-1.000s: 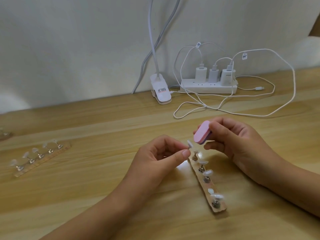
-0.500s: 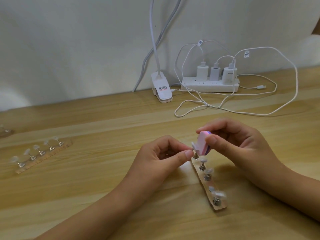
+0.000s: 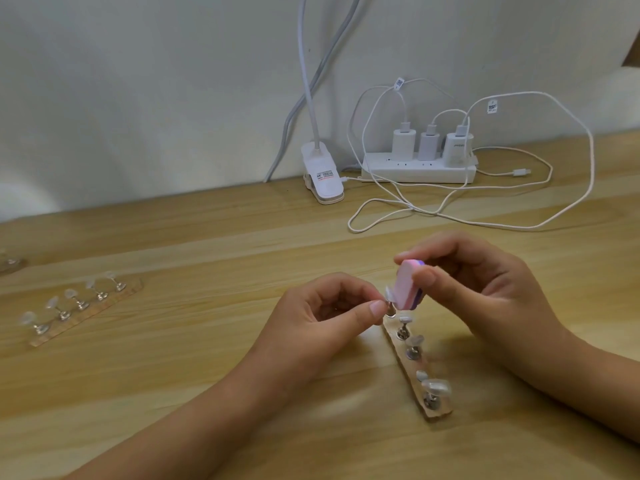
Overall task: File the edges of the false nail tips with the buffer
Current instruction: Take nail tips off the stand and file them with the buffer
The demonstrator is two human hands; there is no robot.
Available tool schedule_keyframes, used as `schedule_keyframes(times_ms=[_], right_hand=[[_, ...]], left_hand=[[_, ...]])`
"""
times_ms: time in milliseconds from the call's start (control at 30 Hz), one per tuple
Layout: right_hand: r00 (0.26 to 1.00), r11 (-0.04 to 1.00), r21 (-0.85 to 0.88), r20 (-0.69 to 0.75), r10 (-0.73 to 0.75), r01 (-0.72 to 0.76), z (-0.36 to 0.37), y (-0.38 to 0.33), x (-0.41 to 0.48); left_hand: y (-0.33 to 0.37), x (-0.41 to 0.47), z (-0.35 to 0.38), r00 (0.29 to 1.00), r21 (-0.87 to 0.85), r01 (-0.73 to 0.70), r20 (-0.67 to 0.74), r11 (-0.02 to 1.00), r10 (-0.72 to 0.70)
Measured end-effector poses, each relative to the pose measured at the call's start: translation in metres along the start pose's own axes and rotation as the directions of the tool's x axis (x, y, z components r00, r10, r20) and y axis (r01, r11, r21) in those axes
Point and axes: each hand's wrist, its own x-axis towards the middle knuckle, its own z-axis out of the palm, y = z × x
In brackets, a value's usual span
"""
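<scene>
1. Pale plaster wall [image 3: 138, 98] fills the background, far beyond the two hands.
2. Light wooden table [image 3: 173, 393] lies under everything and carries both forearms.
3. White cables [image 3: 571, 188] loop across the table well beyond the grip, up and to its right.
4. Right hand [image 3: 485, 292] comes in from the right. Its thumb and curled fingers are clamped round the buffer, the thumb on the near face and a fingertip over the top.
5. Left hand [image 3: 322, 323] comes in from the lower left. Its thumb and forefinger are pinched together on the nail tip or on the small stand right beneath it; which of the two I cannot tell.
6. A power strip [image 3: 415, 168] with three chargers [image 3: 403, 140] sits against the wall, straight beyond the grip.
7. A white lamp clip [image 3: 322, 174] stands beyond the grip and to its left.
8. A holder strip [image 3: 440, 412] runs from directly under the grip towards the person, bearing more tips on metal stands [image 3: 414, 340].
9. A second strip [image 3: 83, 310] of tips lies well apart, far to the left of the grip.
10. The pink buffer [image 3: 407, 285] is held nearly upright, its flat face touching the tip.
11. The clear nail tip [image 3: 389, 293] sits at the strip's far end, between the left fingertips and the buffer.
</scene>
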Motion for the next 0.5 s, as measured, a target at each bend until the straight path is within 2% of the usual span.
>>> schedule_keyframes(times_ms=[267, 500], right_hand=[[0.999, 1.0, -0.013, 0.032, 0.025, -0.025, -0.0013, 0.0, -0.0008], [1.0, 0.999, -0.029, 0.012, -0.014, 0.014, -0.0015, -0.0004, -0.0003]], left_hand=[[0.0, 0.0003, 0.0004, 1.0, 0.004, -0.019, -0.023, 1.0, 0.019], [-0.0018, -0.0001, 0.0009, 1.0, 0.009, -0.013, 0.001, 1.0, 0.013]])
